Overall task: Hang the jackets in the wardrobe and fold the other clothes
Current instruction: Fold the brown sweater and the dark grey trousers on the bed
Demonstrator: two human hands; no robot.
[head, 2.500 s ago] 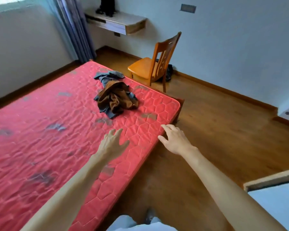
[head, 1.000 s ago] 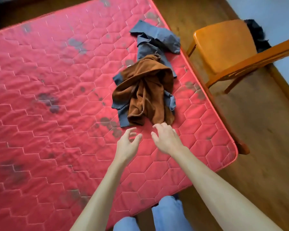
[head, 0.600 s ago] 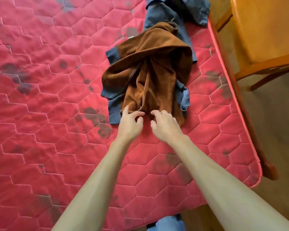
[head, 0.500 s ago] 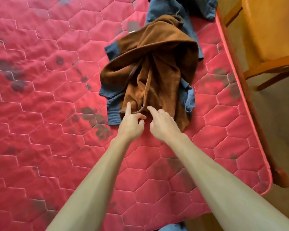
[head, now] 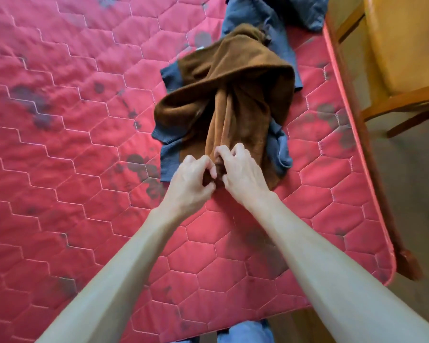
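Left grip, right grip pinch jacket (arms outstretched).

The jacket lies bunched on the mattress, near its right edge. Behind it and partly under it lies a second garment. At the jacket's near end the left hand and right hand grip the cloth side by side, just touching. A chair stands on the floor just right of the mattress, beside both garments
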